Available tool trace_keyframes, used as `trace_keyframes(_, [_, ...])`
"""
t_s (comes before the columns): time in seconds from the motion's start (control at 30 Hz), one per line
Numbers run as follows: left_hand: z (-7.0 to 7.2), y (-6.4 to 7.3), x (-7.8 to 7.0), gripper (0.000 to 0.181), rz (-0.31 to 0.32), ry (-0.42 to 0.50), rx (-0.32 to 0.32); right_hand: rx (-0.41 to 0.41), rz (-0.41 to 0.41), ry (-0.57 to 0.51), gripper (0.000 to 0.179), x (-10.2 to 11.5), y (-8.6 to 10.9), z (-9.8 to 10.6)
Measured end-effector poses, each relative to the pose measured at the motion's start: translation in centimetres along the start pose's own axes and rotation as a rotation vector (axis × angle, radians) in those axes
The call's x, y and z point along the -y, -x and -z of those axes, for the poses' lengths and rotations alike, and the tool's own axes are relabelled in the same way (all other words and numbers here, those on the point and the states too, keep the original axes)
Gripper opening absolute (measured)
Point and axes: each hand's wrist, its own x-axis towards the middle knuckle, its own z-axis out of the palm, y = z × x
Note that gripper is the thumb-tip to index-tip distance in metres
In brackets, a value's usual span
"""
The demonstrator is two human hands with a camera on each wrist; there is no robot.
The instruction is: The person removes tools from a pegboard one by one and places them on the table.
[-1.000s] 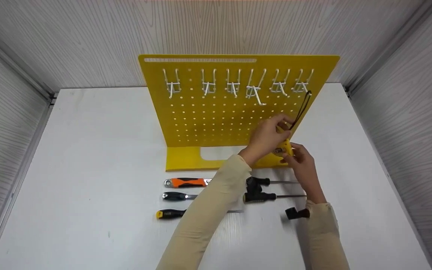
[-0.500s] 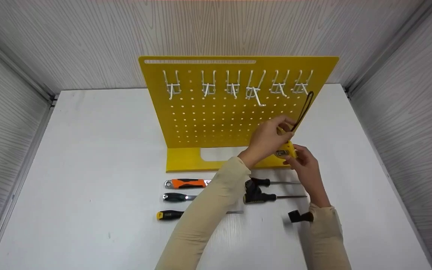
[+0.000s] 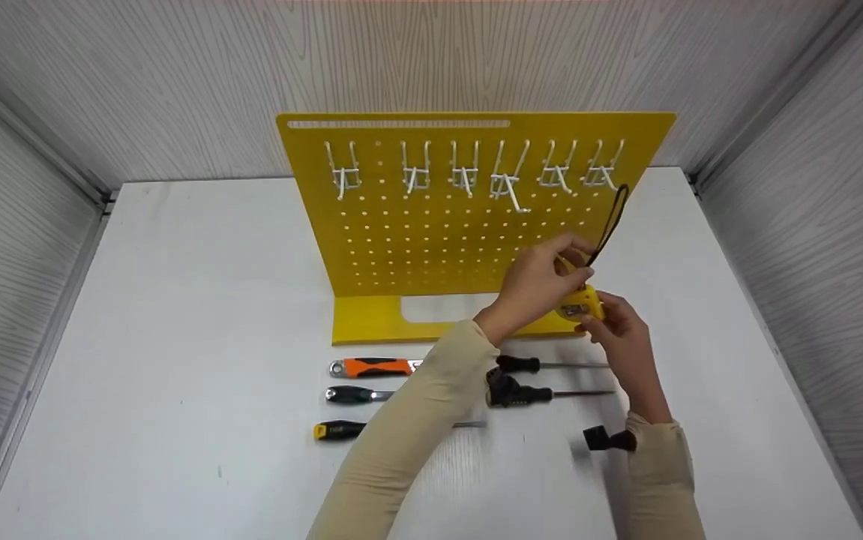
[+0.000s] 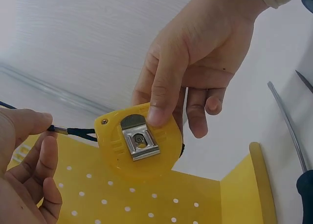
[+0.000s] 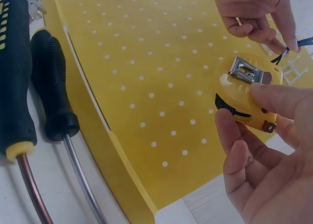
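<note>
A yellow tape measure (image 3: pixel 579 304) with a metal belt clip on its face is in front of the pegboard's lower right part. My right hand (image 3: pixel 622 330) grips its body, thumb on the face beside the clip (image 4: pixel 141 140) in the left wrist view. My left hand (image 3: pixel 540 281) pinches the black wrist strap (image 4: pixel 80 132) close to the body, by a small metal crimp. The strap's loop (image 3: pixel 611 225) stands up past the fingers, below the rightmost white hook (image 3: pixel 602 172). In the right wrist view the tape measure (image 5: pixel 244 92) shows its black side button and metal end hook.
The yellow pegboard (image 3: pixel 431 232) stands on its base (image 3: pixel 367 319), with several white hooks along the top. In front lie an orange-and-black handled tool (image 3: pixel 379 367), a black-handled tool (image 3: pixel 349 394), a yellow-ended screwdriver (image 3: pixel 337 430) and two black-handled screwdrivers (image 3: pixel 525 364). My left sleeve hides parts of them.
Both hands have shifted slightly to the right and down with the tape measure, and the strap's loop has moved a little right of the hook. The grips look the same.
</note>
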Motion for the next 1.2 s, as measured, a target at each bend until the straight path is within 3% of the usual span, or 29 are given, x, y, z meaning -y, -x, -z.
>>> trace_keyframes(0.23, [0.0,0.9,-0.6,0.021,-0.035,0.024,0.005,-0.024,0.031,-0.065,0.038,0.2,0.8,0.6])
trace_keyframes(0.43, [0.3,1.4,-0.7,0.018,-0.031,0.054,-0.006,-0.037,0.041,-0.048,0.035,0.2,1.3,1.1])
trace_keyframes(0.97, [1.3,3.0,0.3,0.02,-0.031,0.155,0.019,0.038,0.054,0.037,0.035,0.2,2.7,1.8])
trace_keyframes(1.2, [2.1,3.9,1.4,0.016,0.013,0.186,0.035,0.083,0.06,0.068,0.035,0.1,3.1,2.1])
